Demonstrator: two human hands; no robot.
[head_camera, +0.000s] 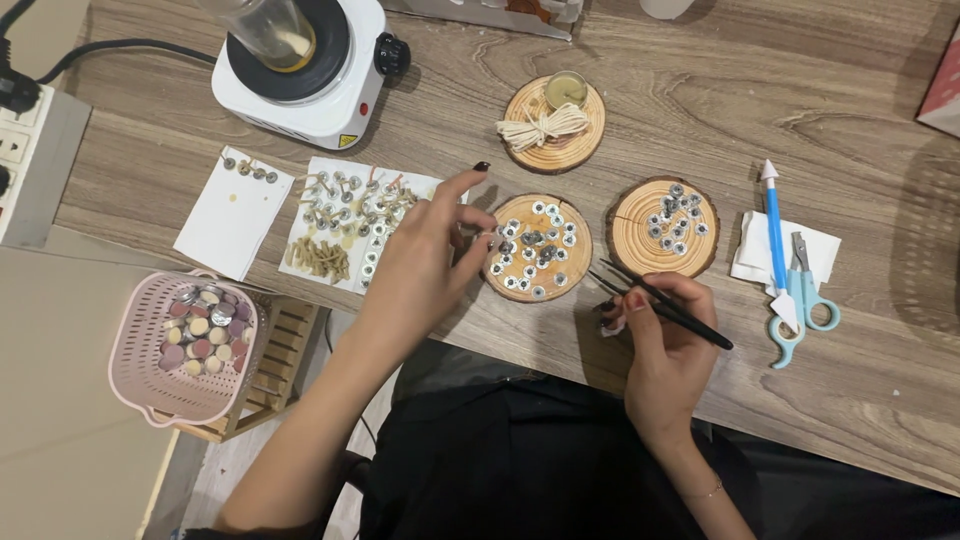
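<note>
A wood-grain table (850, 90) carries three wooden slices (663, 227), scissors (803, 300), and a hotplate (300, 65).

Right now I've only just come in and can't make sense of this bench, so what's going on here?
A person sits at a wooden table. Their left hand pinches a small metal piece at the edge of the middle wood slice, which is dotted with many such pieces. Their right hand holds black tweezers just below it. Another wood slice to the right carries more pieces. Scissors lie further right, a white hot plate stands at the back, and a pink basket holds round discs.
</note>
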